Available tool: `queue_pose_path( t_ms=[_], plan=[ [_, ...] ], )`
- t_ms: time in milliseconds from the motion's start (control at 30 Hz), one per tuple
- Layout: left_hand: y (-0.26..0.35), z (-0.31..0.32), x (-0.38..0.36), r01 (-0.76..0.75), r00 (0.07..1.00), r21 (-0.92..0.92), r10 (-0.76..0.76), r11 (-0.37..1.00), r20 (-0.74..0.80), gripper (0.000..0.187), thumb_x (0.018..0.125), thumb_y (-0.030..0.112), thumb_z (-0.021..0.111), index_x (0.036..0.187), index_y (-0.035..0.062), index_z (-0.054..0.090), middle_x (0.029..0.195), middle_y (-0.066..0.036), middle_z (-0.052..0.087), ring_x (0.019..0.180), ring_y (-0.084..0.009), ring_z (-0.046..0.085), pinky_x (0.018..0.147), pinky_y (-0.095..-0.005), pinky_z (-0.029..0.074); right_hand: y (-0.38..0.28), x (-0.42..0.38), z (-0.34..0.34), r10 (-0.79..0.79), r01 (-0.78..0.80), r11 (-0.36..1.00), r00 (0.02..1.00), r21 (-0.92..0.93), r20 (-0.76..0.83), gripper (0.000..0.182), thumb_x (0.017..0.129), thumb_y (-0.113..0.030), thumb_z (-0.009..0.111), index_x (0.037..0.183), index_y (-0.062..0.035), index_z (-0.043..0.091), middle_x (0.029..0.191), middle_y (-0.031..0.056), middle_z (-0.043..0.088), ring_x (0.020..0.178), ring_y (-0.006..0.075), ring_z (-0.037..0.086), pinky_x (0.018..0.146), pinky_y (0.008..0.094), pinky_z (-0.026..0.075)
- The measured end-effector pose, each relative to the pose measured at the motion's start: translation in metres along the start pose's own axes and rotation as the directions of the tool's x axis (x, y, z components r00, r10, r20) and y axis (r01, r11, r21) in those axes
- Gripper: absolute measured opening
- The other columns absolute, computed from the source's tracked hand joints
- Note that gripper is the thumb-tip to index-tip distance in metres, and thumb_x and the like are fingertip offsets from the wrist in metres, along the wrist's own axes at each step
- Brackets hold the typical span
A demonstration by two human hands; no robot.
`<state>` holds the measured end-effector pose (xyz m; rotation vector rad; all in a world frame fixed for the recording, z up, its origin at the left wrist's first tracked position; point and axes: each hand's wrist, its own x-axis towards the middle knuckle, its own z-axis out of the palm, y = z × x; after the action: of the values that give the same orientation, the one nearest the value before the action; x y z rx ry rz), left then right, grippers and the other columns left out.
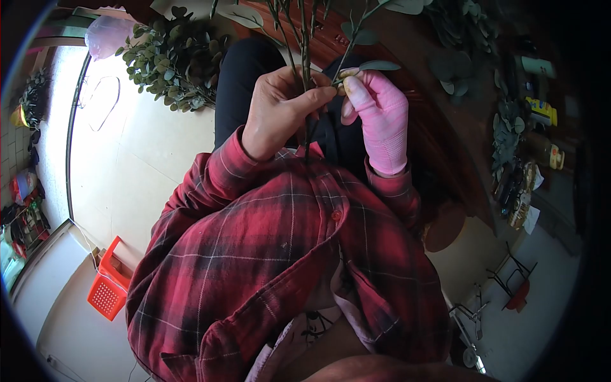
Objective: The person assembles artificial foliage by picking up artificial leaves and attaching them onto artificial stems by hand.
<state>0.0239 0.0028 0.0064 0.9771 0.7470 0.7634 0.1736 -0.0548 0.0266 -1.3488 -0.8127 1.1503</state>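
Bare, my left hand [280, 105] is closed around the dark green stem [305, 38] of a leafy branch, its thumb stretched toward the right. The stem splits into several thin twigs above the hand, and its lower end hangs over my lap. My right hand [379, 105], in a pink glove with bare or worn fingertips, pinches a small leafy sprig [350, 54] close to the main stem. Thumbs and fingertips of both hands nearly meet there. Exactly where the sprig joins the stem is hidden by the fingers.
A heap of leafy branches [175, 63] lies on the floor at left, near a pink plastic bag [108, 37]. More greenery [506, 127] and a yellow container [541, 111] are on the dark wooden table [420, 121] side at right. A red plastic basket [108, 290] stands lower left.
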Motion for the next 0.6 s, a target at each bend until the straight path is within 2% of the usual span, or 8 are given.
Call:
queue_pose_path(
  t_ms=[200, 300, 500, 600],
  plan=[
    [-0.003, -0.005, 0.002, 0.048, 0.998, -0.047, -0.046, 0.998, 0.034, 0.010, 0.083, 0.009, 0.065, 0.091, 0.0019, 0.064, 0.072, 0.000, 0.063, 0.060, -0.0046, 0.055, 0.054, -0.0186, 0.043, 0.003, 0.002, 0.006, -0.031, 0.031, 0.999, 0.999, -0.029, -0.023, 0.009, 0.089, -0.008, 0.061, 0.093, 0.0007, 0.061, 0.065, -0.0031, 0.056, 0.055, 0.0015, 0.049, 0.052, 0.0167, 0.040],
    [-0.002, -0.005, 0.002, 0.059, 0.998, -0.046, -0.058, 0.997, 0.021, 0.007, 0.084, 0.004, 0.064, 0.090, -0.0001, 0.064, 0.074, -0.002, 0.063, 0.059, -0.0067, 0.055, 0.054, -0.0209, 0.046, 0.004, 0.004, 0.007, -0.036, 0.034, 0.998, 0.998, -0.043, -0.044, 0.008, 0.088, -0.007, 0.061, 0.091, 0.0008, 0.061, 0.064, -0.0030, 0.055, 0.054, 0.0015, 0.049, 0.051, 0.0170, 0.040],
    [-0.002, -0.002, 0.002, 0.006, 1.000, -0.010, -0.006, 1.000, 0.009, 0.006, 0.084, 0.004, 0.065, 0.089, -0.0001, 0.065, 0.073, -0.002, 0.063, 0.059, -0.0063, 0.055, 0.054, -0.0209, 0.046, 0.007, 0.006, 0.010, -0.069, 0.065, 0.996, 0.995, -0.063, -0.065, 0.007, 0.088, -0.006, 0.061, 0.088, 0.0004, 0.061, 0.064, -0.0033, 0.056, 0.054, 0.0005, 0.048, 0.049, 0.0171, 0.038],
    [-0.003, -0.003, 0.003, 0.031, 0.999, -0.027, -0.031, 0.999, 0.013, 0.006, 0.084, 0.004, 0.065, 0.088, -0.0001, 0.064, 0.072, -0.002, 0.063, 0.059, -0.0061, 0.055, 0.054, -0.0204, 0.045, 0.008, 0.007, 0.011, -0.073, 0.068, 0.994, 0.996, -0.081, -0.056, 0.006, 0.088, -0.006, 0.062, 0.087, 0.0001, 0.061, 0.065, -0.0036, 0.056, 0.055, 0.0001, 0.047, 0.049, 0.0167, 0.038]
  ],
)
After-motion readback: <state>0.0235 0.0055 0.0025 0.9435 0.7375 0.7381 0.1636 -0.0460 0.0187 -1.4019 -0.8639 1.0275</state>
